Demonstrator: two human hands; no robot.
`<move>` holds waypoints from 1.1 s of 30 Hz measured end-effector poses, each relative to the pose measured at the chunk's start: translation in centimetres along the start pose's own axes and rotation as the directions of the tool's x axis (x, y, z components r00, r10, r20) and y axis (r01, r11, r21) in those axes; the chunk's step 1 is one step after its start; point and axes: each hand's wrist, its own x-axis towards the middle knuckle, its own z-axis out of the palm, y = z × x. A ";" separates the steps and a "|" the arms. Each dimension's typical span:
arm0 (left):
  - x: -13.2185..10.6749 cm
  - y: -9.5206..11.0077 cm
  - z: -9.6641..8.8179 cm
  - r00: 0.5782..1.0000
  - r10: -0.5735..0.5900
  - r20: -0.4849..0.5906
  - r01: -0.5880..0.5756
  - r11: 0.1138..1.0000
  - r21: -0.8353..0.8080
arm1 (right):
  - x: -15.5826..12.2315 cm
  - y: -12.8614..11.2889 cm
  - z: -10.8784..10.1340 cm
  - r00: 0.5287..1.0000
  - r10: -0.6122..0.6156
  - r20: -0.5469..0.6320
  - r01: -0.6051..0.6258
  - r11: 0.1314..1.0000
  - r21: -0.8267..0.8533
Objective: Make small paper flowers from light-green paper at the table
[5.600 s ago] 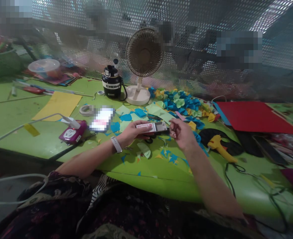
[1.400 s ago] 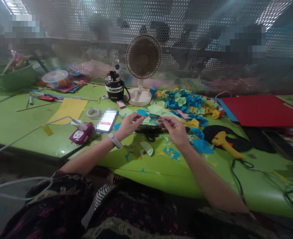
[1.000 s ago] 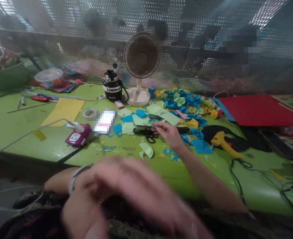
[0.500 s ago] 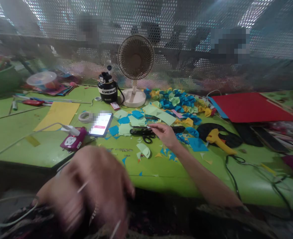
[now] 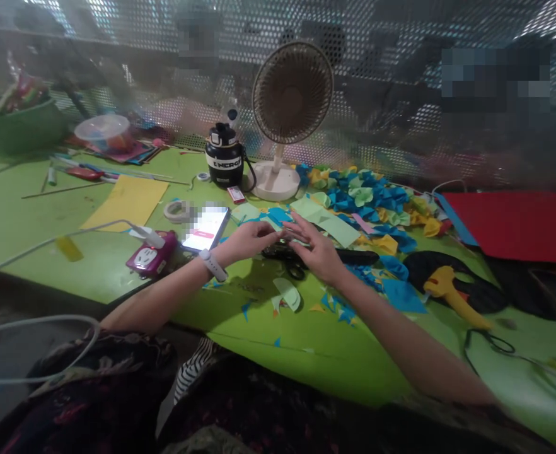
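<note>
My left hand (image 5: 250, 238), with a white band on the wrist, reaches to the middle of the green table (image 5: 36, 252). Its fingers are drawn together at the left end of a long black tool (image 5: 358, 257). What they pinch is hidden. My right hand (image 5: 316, 250) lies over the same tool with its fingers stretched out. A black scissors loop (image 5: 298, 272) shows just below it. Pale green paper squares (image 5: 325, 217) and blue scraps (image 5: 339, 309) lie around both hands.
A lit phone (image 5: 207, 227), a purple socket block (image 5: 148, 258) with a white cable and a tape roll (image 5: 176, 210) lie to the left. Behind stand a black jug (image 5: 224, 162) and a fan (image 5: 290, 107). Paper flowers (image 5: 363, 195), a red sheet (image 5: 519, 224) and a yellow glue gun (image 5: 452, 293) are to the right.
My left hand, which had swung up close to the camera, is back at the black tool beside my right hand. The small box held earlier now lies by the jug.
</note>
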 end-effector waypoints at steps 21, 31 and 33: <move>-0.7 -1.3 -0.2 0.999 0.046 0.026 -0.049 0.992 0.120 | 1.3 0.2 -2.3 0.985 -0.175 0.012 0.152 0.817 -0.556; -0.3 -3.0 0.1 0.985 0.131 0.113 -0.161 0.929 0.333 | 1.2 1.5 -2.4 0.994 0.012 0.110 0.047 0.855 -0.517; -0.3 -3.1 0.2 0.984 0.141 0.104 -0.168 0.930 0.328 | 1.2 1.5 -2.4 0.994 0.017 0.109 0.041 0.862 -0.506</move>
